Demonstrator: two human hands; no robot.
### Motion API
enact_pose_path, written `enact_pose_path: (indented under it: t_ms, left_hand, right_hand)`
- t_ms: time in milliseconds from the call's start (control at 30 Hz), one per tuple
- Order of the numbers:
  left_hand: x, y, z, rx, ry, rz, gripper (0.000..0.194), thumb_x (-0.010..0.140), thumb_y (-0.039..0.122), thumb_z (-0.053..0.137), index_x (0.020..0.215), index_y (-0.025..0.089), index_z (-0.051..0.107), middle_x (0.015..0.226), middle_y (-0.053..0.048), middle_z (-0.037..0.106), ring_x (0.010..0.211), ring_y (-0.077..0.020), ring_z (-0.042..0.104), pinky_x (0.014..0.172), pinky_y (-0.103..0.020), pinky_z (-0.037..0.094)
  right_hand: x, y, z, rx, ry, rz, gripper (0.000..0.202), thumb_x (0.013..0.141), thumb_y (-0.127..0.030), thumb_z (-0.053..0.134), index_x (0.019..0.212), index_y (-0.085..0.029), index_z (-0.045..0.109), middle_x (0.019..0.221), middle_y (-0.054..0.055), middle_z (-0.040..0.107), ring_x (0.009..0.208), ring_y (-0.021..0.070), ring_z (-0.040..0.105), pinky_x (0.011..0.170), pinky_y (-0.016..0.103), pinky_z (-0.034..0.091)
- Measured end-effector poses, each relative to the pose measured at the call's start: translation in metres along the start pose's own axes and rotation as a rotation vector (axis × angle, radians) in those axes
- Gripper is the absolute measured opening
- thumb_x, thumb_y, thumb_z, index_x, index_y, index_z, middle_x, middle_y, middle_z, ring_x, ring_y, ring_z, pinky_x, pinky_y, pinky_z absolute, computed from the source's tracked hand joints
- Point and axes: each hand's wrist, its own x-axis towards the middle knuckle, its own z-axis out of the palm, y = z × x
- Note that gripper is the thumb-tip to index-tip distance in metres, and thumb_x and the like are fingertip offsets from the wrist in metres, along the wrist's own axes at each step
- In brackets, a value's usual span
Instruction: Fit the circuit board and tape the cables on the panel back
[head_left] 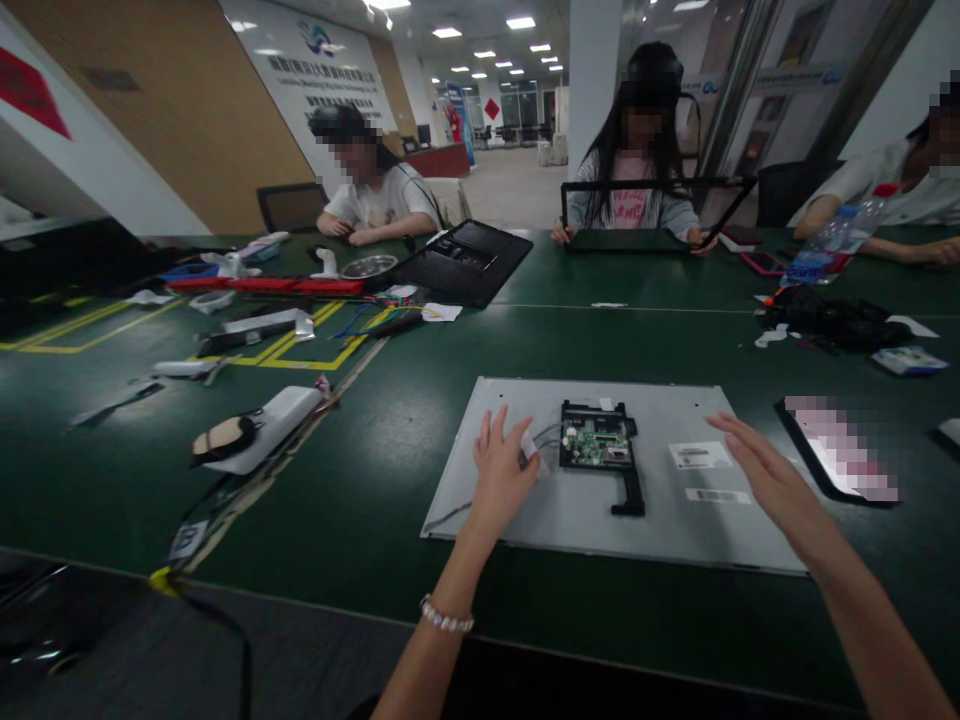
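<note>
A grey metal display panel (675, 535) lies face down in front of me on the green table. On its middle sits a black plastic bracket (628, 490) with a green circuit board (592, 443) in it. My left hand (501, 465) is over the panel's left part, fingers spread. Between its thumb and index finger shows a small whitish piece (529, 446) at the end of thin dark cables (550, 436); whether they touch it is unclear. My right hand (780, 485) hovers flat at the panel's right side, beside two white labels (699, 456), fingers stretched out and holding nothing.
A phone (832, 450) lies right of the panel. Power strips (262, 425), a red strip (300, 286) and a black cover (480, 262) are on the left. Across the table a person (637, 200) holds a black frame (652, 185). Bottles (840, 235) stand far right.
</note>
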Motion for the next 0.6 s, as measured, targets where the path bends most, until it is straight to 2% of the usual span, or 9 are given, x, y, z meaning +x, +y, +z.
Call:
enact_pose_path:
  t_ms: [133,233,367,500,600]
  left_hand:
    - [0.003,-0.005,-0.009,-0.051,0.094,-0.004,0.049,0.087,0.025,0.055,0.136,0.022,0.048,0.153,-0.014,0.034,0.146,-0.0320,0.020,0.113,-0.055,0.026]
    - [0.003,-0.013,-0.019,-0.014,0.153,-0.069,0.054,0.088,0.026,0.053,0.141,0.022,0.041,0.152,-0.015,0.034,0.144,-0.0328,0.023,0.113,-0.057,0.025]
    - [-0.003,-0.036,-0.029,-0.061,0.182,-0.189,0.060,0.090,0.033,0.050,0.146,0.020,0.033,0.152,-0.017,0.035,0.142,-0.0320,0.030,0.112,-0.054,0.029]
    - [-0.017,-0.062,-0.035,-0.185,0.172,-0.274,0.065,0.089,0.037,0.048,0.148,0.016,0.029,0.149,-0.020,0.037,0.133,-0.0312,0.045,0.105,-0.047,0.041]
    - [-0.028,-0.066,-0.039,-0.193,0.151,-0.341,0.068,0.089,0.039,0.048,0.149,0.015,0.027,0.149,-0.020,0.038,0.124,-0.0310,0.054,0.103,-0.047,0.044]
  right_hand:
    - [0.008,0.042,-0.015,-0.094,0.036,0.158,0.060,0.088,-0.058,0.041,0.136,-0.024,0.053,0.155,0.010,0.034,0.144,0.0287,0.027,0.117,0.049,0.021]
    - [0.007,0.057,-0.021,-0.071,0.012,0.233,0.062,0.087,-0.059,0.042,0.136,-0.024,0.053,0.155,0.011,0.035,0.144,0.0289,0.027,0.117,0.050,0.022]
    - [0.002,0.063,-0.024,0.028,-0.051,0.283,0.063,0.085,-0.059,0.048,0.139,-0.026,0.051,0.156,0.010,0.034,0.144,0.0306,0.028,0.115,0.050,0.024]
    - [-0.002,0.061,-0.020,0.118,-0.040,0.286,0.064,0.085,-0.060,0.049,0.140,-0.028,0.049,0.152,0.010,0.041,0.140,0.0315,0.035,0.113,0.052,0.028]
    - [-0.005,0.054,-0.016,0.134,-0.001,0.276,0.063,0.085,-0.060,0.049,0.139,-0.027,0.050,0.150,0.009,0.043,0.142,0.0296,0.033,0.116,0.050,0.024]
